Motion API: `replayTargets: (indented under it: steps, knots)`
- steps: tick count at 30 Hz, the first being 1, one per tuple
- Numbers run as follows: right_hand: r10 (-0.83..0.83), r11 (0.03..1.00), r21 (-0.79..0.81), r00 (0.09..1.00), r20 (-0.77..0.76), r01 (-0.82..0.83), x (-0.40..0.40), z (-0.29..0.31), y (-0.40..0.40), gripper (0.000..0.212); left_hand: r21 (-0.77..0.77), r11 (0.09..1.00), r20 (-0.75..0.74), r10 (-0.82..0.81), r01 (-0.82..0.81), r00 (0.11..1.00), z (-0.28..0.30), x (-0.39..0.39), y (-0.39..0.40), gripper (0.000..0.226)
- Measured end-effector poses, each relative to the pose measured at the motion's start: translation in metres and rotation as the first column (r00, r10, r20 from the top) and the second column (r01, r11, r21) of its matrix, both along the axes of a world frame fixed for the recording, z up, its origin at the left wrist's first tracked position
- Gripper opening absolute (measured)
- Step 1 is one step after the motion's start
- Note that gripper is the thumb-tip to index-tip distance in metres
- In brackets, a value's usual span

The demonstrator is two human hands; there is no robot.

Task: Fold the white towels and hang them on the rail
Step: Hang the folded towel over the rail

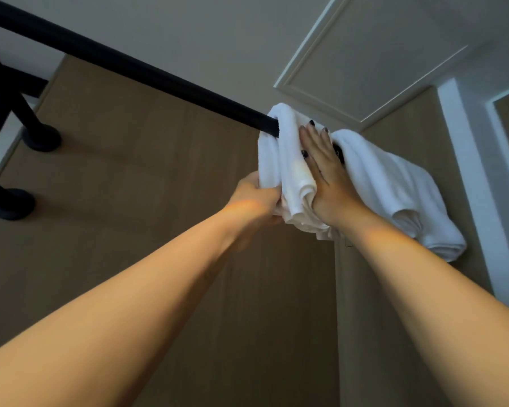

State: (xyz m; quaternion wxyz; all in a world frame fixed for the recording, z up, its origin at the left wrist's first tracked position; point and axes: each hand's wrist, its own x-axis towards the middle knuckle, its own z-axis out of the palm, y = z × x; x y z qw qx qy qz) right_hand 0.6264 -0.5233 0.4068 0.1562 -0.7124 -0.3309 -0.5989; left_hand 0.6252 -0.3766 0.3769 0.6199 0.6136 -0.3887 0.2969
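A black rail (135,69) runs overhead from the upper left towards the middle right. A folded white towel (288,160) hangs over its right part. My left hand (256,198) grips the lower left edge of this towel, fingers curled into the cloth. Flat against the towel's right side lies my right hand (323,168), fingers straight and pointing up. A second folded white towel (400,189) hangs on the rail further right, next to my right hand. The rail is hidden under both towels.
Black rail brackets (39,133) are fixed to the brown wall (147,171) at the left. A white panelled ceiling (365,54) is above. A white frame (467,171) stands at the right, close behind the second towel.
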Motion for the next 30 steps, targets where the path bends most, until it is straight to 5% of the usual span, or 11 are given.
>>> replayTargets:
  steps: [4, 9, 14, 22, 30]
  knots:
    - [-0.085, 0.996, -0.019, 0.996, -0.038, 0.084, -0.007, -0.001, 0.001, 0.055, -0.051, 0.998, -0.034, -0.035, 0.033, 0.999, -0.012, -0.005, 0.0, 0.027]
    - [0.108, 0.987, 0.128, 0.991, -0.08, -0.097, -0.027, -0.01, 0.002, 0.047, -0.047, 0.993, -0.097, -0.117, 0.113, 0.988, -0.02, -0.023, 0.009, 0.024]
    - [0.161, 0.976, 0.16, 0.985, -0.054, -0.151, -0.053, -0.016, 0.007, 0.048, 0.068, 0.984, -0.074, 0.171, -0.166, 0.982, -0.02, -0.044, 0.032, 0.017]
    - [0.01, 0.997, 0.081, 0.995, 0.101, -0.018, -0.089, -0.03, 0.044, 0.055, 0.14, 0.942, -0.092, 0.319, -0.305, 0.943, -0.038, -0.064, 0.101, 0.024]
    - [-0.069, 0.989, -0.133, 0.995, -0.065, 0.06, -0.099, -0.094, 0.13, 0.052, 0.469, 0.574, 0.129, 0.707, -0.671, 0.695, -0.083, -0.108, 0.202, 0.062]
